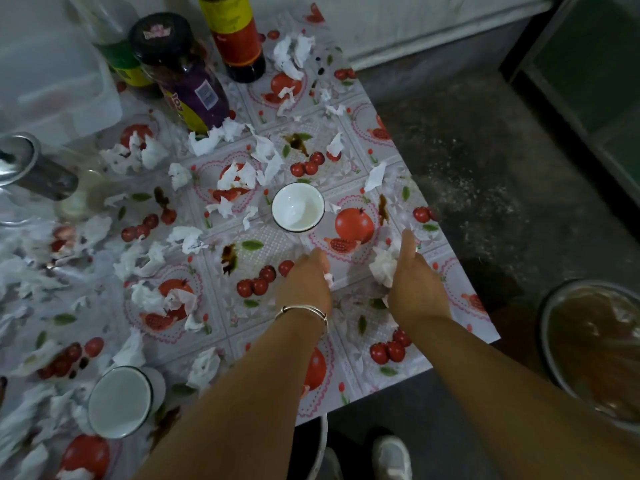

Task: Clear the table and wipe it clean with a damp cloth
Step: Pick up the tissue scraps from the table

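Note:
A table under a fruit-print cloth [270, 237] is littered with several crumpled white tissue scraps [239, 178] and dark sauce stains [229, 258]. My right hand [414, 289] grips a wad of white tissue [383, 266] near the table's right edge, thumb pointing away from me. My left hand [306, 282], with a silver bangle on the wrist, is curled and pinches a small tissue scrap [328, 277]. A small white cup [298, 207] stands upright just beyond both hands. A second white cup [119, 401] stands near the front left.
Sauce bottles [235, 32] and a dark jar [180, 71] stand at the back. A clear plastic box [52, 81] and a metal tin [31, 168] lie at the left. On the floor at right sits a bin lined with a bag [595, 351]. My shoe [391, 455] shows below.

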Demonstrator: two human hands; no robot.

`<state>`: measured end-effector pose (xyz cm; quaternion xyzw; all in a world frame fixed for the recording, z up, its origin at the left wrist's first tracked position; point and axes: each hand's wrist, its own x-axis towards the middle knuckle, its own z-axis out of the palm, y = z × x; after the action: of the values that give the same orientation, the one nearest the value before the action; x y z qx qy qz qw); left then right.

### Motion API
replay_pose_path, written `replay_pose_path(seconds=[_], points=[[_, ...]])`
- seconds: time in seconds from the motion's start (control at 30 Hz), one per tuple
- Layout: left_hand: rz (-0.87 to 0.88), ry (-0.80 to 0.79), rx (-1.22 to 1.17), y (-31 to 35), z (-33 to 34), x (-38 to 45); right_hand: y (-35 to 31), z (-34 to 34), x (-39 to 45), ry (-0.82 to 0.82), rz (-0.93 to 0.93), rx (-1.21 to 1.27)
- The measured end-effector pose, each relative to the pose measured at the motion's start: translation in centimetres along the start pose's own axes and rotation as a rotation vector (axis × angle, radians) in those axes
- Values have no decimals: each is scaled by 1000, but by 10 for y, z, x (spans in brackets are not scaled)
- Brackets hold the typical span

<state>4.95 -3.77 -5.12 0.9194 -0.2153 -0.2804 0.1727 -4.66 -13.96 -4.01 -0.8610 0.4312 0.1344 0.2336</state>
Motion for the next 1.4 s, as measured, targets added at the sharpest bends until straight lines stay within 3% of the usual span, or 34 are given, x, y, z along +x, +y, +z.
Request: replay_pose_path(seconds=[0.17, 0.43, 0.63, 0.8, 1.0, 1.17, 1.4], points=[[68, -6, -96, 17, 8, 10, 2, -9, 16, -99, -92, -77], [68, 72, -14, 68, 8, 48, 19, -44, 46, -216, -273, -100], [-253, 57, 113, 97, 0, 75, 37, -69, 72, -269, -326, -47], [-320, 41, 200, 98, 4, 85, 44, -71, 90, -299, -392, -92], [-220, -17, 394, 103, -3, 84, 49, -76, 99, -339, -505, -60], [-259, 24, 154, 104, -5, 90, 58, -73, 92, -404, -552, -71], [-112, 30, 153, 100, 1, 85, 66, -58, 63, -419, -601, -71]])
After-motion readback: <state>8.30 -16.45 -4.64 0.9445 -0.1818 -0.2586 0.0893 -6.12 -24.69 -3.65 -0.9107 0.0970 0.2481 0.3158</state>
